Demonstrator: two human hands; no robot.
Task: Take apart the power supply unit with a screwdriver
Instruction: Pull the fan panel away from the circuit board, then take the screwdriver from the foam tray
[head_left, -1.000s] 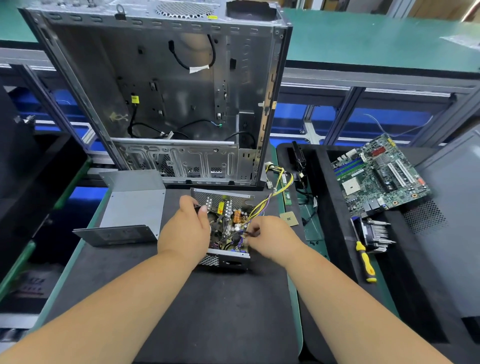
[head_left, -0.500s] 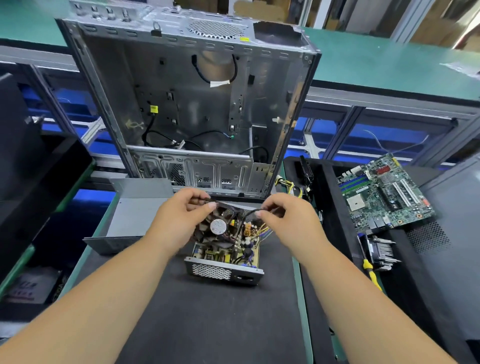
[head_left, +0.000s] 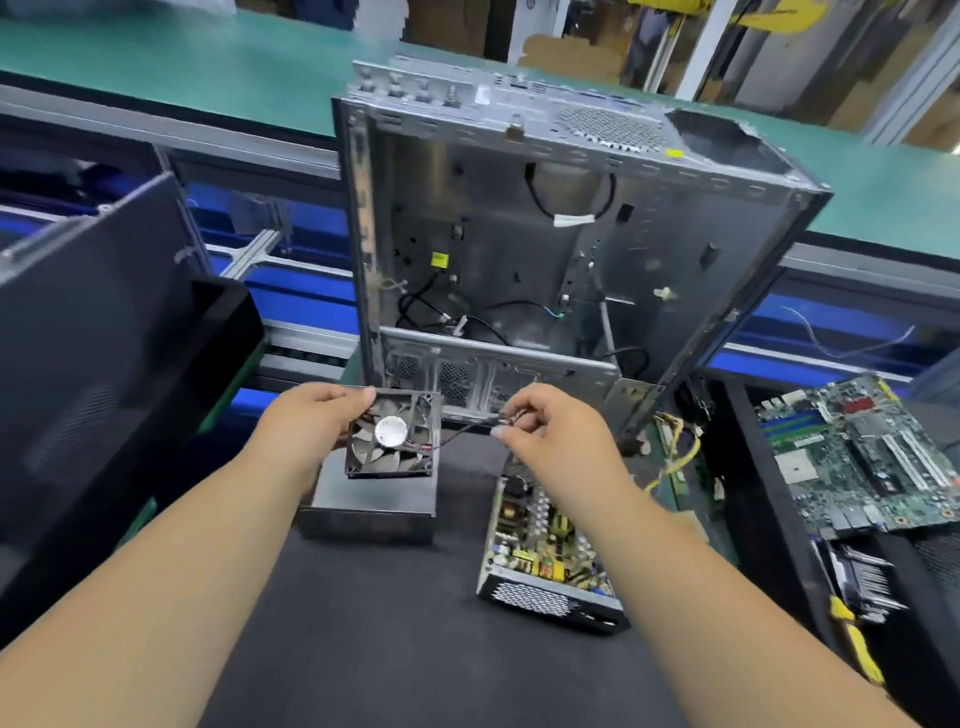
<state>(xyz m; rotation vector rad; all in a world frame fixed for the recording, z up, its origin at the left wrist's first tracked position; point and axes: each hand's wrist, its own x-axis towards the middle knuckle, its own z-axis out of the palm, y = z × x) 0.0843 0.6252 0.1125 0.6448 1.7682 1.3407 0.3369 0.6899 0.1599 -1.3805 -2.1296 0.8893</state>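
My left hand grips a black square fan by its upper left edge and holds it in the air above the grey metal cover. A thin black fan wire runs right from the fan to my right hand, which pinches its end. Below my right hand, the opened power supply unit lies on the black mat with its circuit board exposed. A yellow-handled screwdriver lies at the right, untouched.
An empty metal computer case stands upright behind the hands. A green motherboard and a finned heatsink lie on the right. A dark panel leans at the left. Yellow cables trail from the power supply.
Both hands have lifted the fan out of the power supply and up to the left. The camera view has swung left, so the unit now sits to the lower right.
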